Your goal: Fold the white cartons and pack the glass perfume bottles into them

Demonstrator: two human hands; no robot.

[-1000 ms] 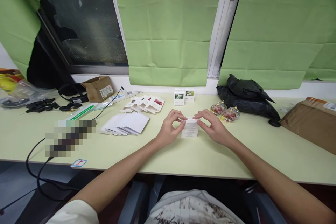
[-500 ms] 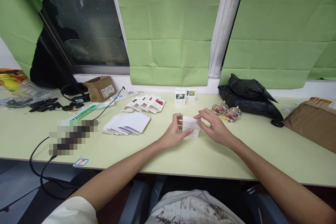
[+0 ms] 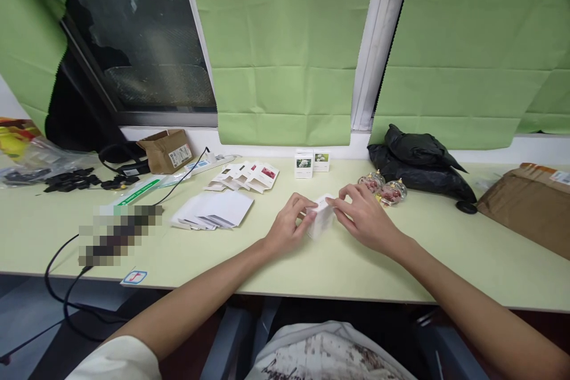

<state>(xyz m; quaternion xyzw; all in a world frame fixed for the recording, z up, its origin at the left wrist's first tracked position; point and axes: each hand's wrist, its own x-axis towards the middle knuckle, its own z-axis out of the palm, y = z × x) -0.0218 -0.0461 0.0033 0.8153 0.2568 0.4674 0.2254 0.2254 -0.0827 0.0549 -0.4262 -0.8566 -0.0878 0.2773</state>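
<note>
Above the middle of the table a small white carton (image 3: 320,224) is tilted and slightly blurred, with its top end turned toward me. My left hand (image 3: 287,227) grips its left side, thumb on the near face and fingers along the upper edge. At the top right corner, the fingers of my right hand (image 3: 367,221) are bent and pinch the edge. Two finished-looking cartons with flower pictures, a front one (image 3: 303,173) and one behind it (image 3: 322,167), stand upright near the wall. Flattened printed cartons (image 3: 262,177) lie fanned out left of them.
Nearer on the left is a stack of plain white folded pieces (image 3: 222,209). Clear round ornaments (image 3: 392,192) sit right of my hands, before black plastic bags (image 3: 418,169). A brown package (image 3: 529,208) occupies the right end. Cables and an open cardboard box (image 3: 162,154) are at left.
The carton has tipped from nearly upright, so its top end now shows. My left fingers have moved onto its upper edge, and my right fingers have closed in at the corner.
</note>
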